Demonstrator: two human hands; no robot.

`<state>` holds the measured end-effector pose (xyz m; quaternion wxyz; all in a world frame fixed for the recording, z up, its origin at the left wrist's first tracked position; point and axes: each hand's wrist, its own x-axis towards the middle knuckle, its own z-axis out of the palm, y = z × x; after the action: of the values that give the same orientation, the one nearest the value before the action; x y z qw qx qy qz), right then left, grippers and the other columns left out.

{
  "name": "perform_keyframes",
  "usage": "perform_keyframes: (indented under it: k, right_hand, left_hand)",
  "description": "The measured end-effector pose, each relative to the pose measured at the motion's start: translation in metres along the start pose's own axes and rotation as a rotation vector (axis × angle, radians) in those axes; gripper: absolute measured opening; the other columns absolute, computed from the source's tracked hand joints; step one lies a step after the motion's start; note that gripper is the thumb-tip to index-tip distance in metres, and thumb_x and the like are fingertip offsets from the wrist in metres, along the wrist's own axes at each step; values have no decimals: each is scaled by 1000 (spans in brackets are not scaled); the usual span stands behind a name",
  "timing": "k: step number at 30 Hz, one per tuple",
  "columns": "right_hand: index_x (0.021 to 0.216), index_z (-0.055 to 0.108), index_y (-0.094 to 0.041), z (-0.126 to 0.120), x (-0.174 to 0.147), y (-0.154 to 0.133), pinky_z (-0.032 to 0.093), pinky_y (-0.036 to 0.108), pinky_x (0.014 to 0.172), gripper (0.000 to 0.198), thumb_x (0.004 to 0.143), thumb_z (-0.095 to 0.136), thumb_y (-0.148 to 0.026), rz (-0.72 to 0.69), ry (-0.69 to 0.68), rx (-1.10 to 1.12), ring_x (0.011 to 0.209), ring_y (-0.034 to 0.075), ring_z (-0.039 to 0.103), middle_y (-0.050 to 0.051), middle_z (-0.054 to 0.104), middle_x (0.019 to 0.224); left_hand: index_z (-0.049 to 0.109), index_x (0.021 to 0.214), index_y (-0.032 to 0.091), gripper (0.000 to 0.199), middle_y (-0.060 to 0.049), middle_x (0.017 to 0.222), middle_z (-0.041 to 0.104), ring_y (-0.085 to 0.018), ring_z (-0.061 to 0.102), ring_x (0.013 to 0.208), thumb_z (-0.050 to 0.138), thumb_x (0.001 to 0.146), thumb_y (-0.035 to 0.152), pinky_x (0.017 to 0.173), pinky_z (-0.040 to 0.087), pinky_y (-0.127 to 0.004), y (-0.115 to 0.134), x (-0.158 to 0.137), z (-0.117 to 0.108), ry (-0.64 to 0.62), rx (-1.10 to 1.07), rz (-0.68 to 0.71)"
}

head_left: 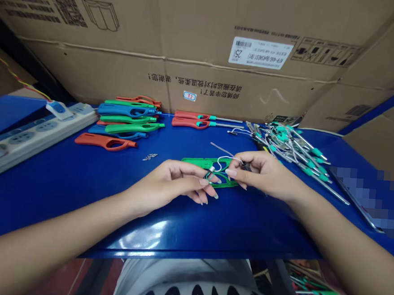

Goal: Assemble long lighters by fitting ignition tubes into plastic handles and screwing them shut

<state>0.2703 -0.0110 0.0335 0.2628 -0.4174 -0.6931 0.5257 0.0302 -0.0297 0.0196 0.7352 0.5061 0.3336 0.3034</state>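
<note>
- Lying along the left side of the blue tabletop, a white power strip has a blue-and-white plug in it.
- To its right, red, green and blue handle casings are heaped toward the far side.
- A few small metal pins lie just nearer than that heap.
- The left hand has thumb and forefinger closed on a small black part with a silvery end; its other fingers are loosely bent.
- Two red handles with rods lie farther off, near the cardboard box.
- Two green shell pieces rest on the tabletop between and beyond the hands, partly covered by them.
- A white wire loops from the black part toward the right.
- The right hand is nearly closed, pinching a dark end piece, mostly hidden by the fingers; a thin grey rod slants leftward from there.
- Farther right, metal rods with teal fittings lie in a tangled pile.
</note>
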Motion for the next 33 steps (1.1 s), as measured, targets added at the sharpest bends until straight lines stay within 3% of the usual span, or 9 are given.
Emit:
perform_keyframes:
  k: [4,8,14,20,27,33]
  right_hand:
    - [74,64,-18,-2,0,0,31,24,49,38,78,79,-52,8,-21,3,50,8,44,-5,55,56]
    - [74,63,-18,-2,-1,0,29,23,47,39,79,77,-54,1,-54,3,49,7,42,-5,54,55]
    - [77,59,-18,-1,-2,1,27,22,46,38,84,74,-53,-22,-76,47,47,6,39,-6,55,56]
    - [79,61,-18,-2,-1,5,29,21,47,32,87,73,-46,-38,-128,100,50,6,41,-6,56,59]
    - [81,60,-17,3,-2,6,26,19,44,31,87,74,-44,13,-191,142,48,4,39,-6,57,60]
    - [84,60,-16,16,0,10,26,17,41,36,85,74,-48,72,-286,255,45,3,38,-6,57,61]
  left_hand:
    - [81,95,13,21,-11,91,78,-14,69,69,76,80,27,68,57,-25,-4,2,0,-51,-168,-42]
    - [80,84,14,22,-7,82,74,-12,62,65,83,78,36,63,52,-23,-9,3,-1,28,-188,-25]
    - [78,83,16,23,0,71,65,-2,39,48,87,75,34,46,28,-17,-13,4,-1,25,-167,16]
    - [78,79,16,17,0,70,65,-4,49,54,87,76,30,50,38,-17,-10,5,-1,82,-205,90]
    - [80,83,15,19,1,64,61,-5,50,57,90,73,27,54,44,-14,-10,8,1,137,-314,115]
    - [77,86,13,16,0,74,65,-4,57,62,86,79,23,61,50,-13,-13,7,5,90,-454,104]
